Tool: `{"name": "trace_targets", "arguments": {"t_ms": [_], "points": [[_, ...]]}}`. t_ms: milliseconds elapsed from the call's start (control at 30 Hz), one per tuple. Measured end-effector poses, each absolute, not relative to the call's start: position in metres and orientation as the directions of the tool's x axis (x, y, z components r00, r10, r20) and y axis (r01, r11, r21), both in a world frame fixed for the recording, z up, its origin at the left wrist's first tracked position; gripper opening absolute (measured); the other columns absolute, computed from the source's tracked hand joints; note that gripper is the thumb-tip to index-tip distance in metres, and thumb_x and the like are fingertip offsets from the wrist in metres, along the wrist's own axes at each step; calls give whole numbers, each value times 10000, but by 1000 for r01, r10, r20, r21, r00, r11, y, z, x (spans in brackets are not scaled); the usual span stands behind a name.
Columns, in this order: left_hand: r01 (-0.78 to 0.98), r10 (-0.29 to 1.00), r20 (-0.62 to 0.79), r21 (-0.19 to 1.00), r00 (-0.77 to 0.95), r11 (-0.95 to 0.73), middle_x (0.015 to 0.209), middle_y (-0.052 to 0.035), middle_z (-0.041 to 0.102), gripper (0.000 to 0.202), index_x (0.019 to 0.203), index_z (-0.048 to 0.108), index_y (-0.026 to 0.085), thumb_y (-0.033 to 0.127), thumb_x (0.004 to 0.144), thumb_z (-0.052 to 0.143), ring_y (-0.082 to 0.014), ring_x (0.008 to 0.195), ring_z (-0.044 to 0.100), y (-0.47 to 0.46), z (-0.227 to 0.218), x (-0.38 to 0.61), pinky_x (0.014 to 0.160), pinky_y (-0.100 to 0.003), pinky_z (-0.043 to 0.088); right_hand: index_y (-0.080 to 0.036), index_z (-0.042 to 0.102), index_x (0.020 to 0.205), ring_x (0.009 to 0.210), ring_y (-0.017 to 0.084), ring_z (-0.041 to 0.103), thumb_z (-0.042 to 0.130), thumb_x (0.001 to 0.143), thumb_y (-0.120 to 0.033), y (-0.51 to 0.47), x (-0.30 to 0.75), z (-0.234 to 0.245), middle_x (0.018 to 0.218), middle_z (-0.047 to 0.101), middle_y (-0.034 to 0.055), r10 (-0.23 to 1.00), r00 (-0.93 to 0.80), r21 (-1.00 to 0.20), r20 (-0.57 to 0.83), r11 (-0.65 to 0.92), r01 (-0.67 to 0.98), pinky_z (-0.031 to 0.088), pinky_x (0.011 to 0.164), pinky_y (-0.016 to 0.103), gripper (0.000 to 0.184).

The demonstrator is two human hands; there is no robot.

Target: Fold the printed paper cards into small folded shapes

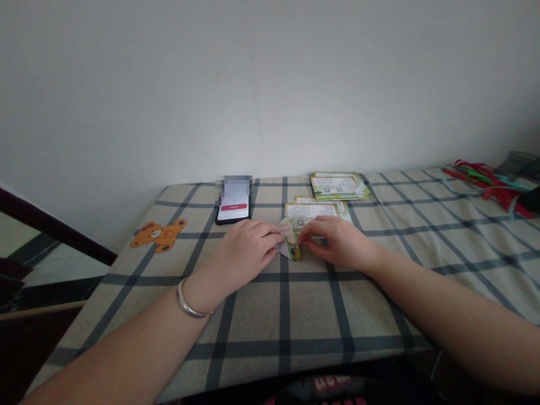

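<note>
Both my hands meet over a small green and white printed paper card that stands bent between them on the checked tablecloth. My left hand, with a silver bangle on its wrist, pinches the card's left side with closed fingers. My right hand pinches its right side with fingers curled. Just behind the hands lie a few more flat cards of the same print.
A stack of the same cards lies near the wall. A phone with a lit screen lies left of it. Red and green straps lie at the far right. A bear print marks the cloth's left corner.
</note>
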State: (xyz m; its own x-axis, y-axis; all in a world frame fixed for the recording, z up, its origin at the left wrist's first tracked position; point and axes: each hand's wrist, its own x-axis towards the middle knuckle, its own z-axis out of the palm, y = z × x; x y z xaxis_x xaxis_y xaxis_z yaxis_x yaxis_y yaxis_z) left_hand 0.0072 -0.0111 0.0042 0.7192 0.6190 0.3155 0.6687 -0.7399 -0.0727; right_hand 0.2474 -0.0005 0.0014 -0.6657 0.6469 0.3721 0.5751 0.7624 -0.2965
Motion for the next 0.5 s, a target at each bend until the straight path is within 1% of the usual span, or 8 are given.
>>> {"name": "trace_targets", "arguments": {"t_ms": [100, 167, 300, 400, 500], "points": [[678, 639, 302, -38, 708, -734, 1049, -56, 663, 200, 1074, 659, 188, 205, 907, 551, -222, 950, 589, -11, 4, 9, 816, -387, 494, -184, 643, 954, 813, 156, 595, 532, 875, -202, -2, 247, 3, 872, 656, 43, 589, -736, -237, 335, 808, 539, 450, 742, 277, 138], [679, 646, 291, -18, 706, -734, 1056, -57, 663, 206, 1075, 661, 190, 182, 911, 537, -215, 957, 590, -12, 4, 10, 827, -382, 502, -183, 641, 958, 809, 156, 592, 530, 879, -211, -3, 247, 4, 879, 649, 46, 576, -753, -223, 316, 817, 532, 447, 737, 275, 139], [661, 632, 296, 2, 716, -750, 1076, -57, 665, 231, 1092, 658, 199, 153, 903, 536, -212, 983, 586, -12, 2, 10, 858, -386, 506, -186, 635, 931, 786, 154, 591, 526, 880, -214, -1, 248, 3, 852, 653, 33, 613, -720, -239, 326, 790, 564, 443, 722, 274, 123], [637, 606, 310, 4, 733, -771, 1084, -58, 668, 231, 1094, 660, 194, 158, 900, 540, -216, 994, 583, -12, 1, 9, 864, -391, 507, -199, 633, 914, 809, 157, 599, 539, 864, -200, 2, 250, 1, 856, 665, 23, 645, -681, -268, 347, 764, 587, 448, 730, 275, 106], [586, 557, 303, -6, 773, -810, 1087, -49, 673, 235, 1107, 656, 201, 177, 919, 518, -212, 1002, 582, -12, -2, 8, 884, -399, 496, -201, 634, 930, 851, 172, 604, 550, 844, -175, 5, 250, -1, 889, 671, 36, 671, -639, -261, 376, 739, 621, 462, 763, 298, 123]]}}
